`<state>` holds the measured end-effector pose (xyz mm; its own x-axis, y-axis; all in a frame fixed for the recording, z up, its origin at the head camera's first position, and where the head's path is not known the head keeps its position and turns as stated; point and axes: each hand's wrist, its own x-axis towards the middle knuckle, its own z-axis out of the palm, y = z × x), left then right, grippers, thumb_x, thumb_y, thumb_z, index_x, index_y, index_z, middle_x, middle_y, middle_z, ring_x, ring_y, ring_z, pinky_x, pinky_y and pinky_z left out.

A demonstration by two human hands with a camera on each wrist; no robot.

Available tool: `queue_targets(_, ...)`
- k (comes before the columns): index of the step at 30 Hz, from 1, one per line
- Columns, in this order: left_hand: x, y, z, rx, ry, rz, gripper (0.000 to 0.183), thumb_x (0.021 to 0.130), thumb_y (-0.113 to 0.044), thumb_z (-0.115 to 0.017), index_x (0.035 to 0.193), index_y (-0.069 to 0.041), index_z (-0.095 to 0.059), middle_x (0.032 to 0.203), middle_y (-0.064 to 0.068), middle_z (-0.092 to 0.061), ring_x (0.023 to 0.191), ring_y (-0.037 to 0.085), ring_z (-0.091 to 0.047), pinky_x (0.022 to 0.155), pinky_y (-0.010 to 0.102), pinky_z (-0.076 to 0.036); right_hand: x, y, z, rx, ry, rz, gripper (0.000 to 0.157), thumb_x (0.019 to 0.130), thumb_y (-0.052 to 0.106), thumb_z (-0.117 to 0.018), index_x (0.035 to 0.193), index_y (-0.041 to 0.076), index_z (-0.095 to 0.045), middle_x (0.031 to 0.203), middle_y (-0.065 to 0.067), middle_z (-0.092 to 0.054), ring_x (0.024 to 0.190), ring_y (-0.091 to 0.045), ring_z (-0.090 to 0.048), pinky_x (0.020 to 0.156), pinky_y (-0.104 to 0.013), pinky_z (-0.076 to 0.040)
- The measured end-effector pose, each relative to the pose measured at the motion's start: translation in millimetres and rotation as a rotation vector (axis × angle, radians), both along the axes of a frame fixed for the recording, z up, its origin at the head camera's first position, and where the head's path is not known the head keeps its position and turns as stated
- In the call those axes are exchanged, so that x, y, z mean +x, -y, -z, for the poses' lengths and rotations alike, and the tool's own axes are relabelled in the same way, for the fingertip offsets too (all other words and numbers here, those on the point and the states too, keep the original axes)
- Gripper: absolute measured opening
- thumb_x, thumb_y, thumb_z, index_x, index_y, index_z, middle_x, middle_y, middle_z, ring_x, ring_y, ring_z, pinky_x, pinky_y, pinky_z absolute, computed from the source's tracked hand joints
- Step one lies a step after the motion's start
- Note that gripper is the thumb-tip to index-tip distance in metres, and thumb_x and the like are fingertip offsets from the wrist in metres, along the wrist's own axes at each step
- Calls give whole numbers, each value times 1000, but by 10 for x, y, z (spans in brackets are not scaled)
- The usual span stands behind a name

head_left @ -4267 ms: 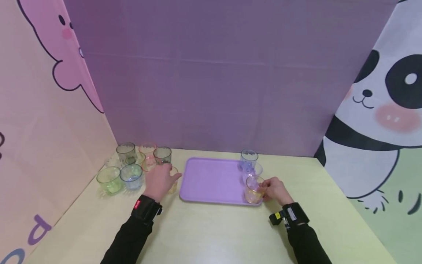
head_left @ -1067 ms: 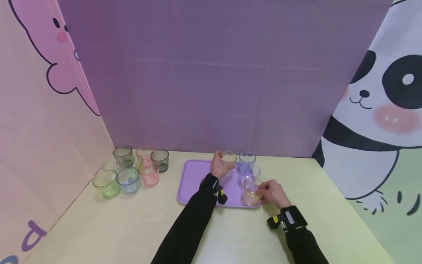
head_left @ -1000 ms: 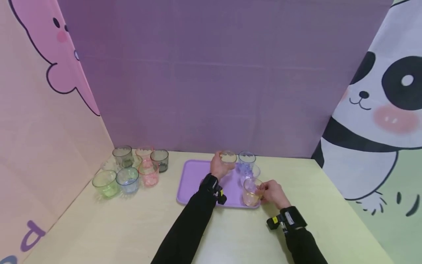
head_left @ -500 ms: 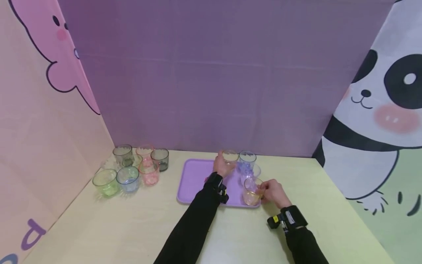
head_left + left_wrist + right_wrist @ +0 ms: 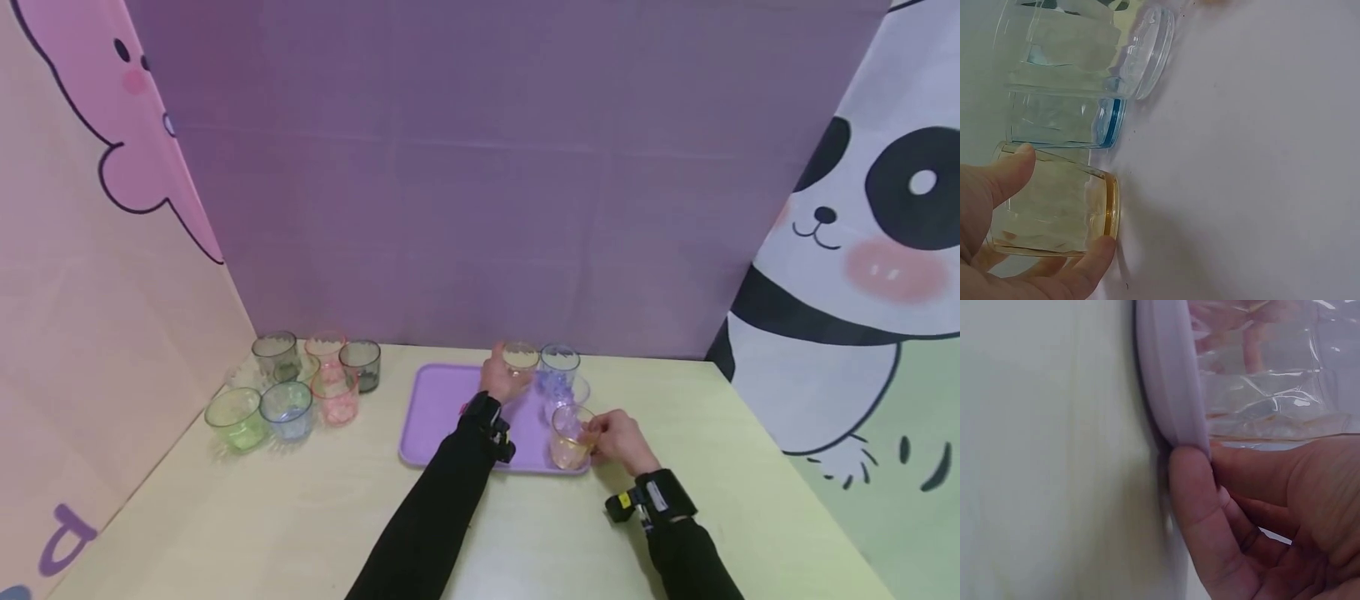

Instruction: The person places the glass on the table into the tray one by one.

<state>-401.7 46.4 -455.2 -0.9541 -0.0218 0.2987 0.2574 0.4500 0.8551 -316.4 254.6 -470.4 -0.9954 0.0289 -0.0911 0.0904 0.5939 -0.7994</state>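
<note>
On the right part of a purple tray (image 5: 438,408), my left hand (image 5: 504,379) holds an amber-tinted glass (image 5: 521,360) near the back edge. Thumb and fingers curl round its sides in the left wrist view, and the glass (image 5: 1054,209) stands close beside a blue glass (image 5: 1057,119). A clear glass (image 5: 1155,53) comes after the blue one. At the tray's front right corner, my right hand (image 5: 622,437) grips another amber glass (image 5: 570,437) from its right side. One right finger (image 5: 1200,512) touches the tray's rim (image 5: 1172,375) in the right wrist view.
Several glasses stand grouped at the left of the pale table (image 5: 262,517), among them a green glass (image 5: 238,421), a blue glass (image 5: 288,412), a pink glass (image 5: 335,396) and a grey glass (image 5: 362,367). A purple backdrop (image 5: 465,183) rises behind the table.
From the glasses at the left, my left hand has carried an amber glass rightward to the tray. Over the last second both hands stay almost still. My right hand keeps its place.
</note>
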Motion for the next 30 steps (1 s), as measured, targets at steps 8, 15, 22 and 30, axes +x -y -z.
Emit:
queue_targets(8,-13,2,10,-32,18,-14,75,66,-16,-78,129,0,-41,113,25,-58,103,35,-56,88,41,-45,12,3,-15,-2,-13,-3,11,77,2,-67,68,1,-61,85,-11,-62,59,-19,-58,52,-31,-53)
queue_targets(15,-4,34,12,-31,60,-20,76,66,-17,-79,130,-2,-42,114,22,-59,105,33,-55,90,40,-44,7,6,-18,-5,-10,-6,9,77,1,-66,70,0,-61,86,-13,-62,60,-19,-59,53,-31,-54)
queue_targets(22,46,125,-23,-106,85,0,76,63,-13,-80,127,1,-42,111,24,-58,103,34,-56,89,40,-45,4,17,4,6,-3,2,10,78,2,-66,69,1,-61,88,-11,-62,60,-19,-58,53,-31,-53)
queue_targets(30,129,355,-200,-212,116,47,68,68,0,-68,130,4,-40,119,26,-53,112,36,-49,96,41,-40,18,20,-2,-8,-16,-3,5,76,0,-66,73,-1,-63,89,-14,-63,59,-19,-59,53,-31,-54)
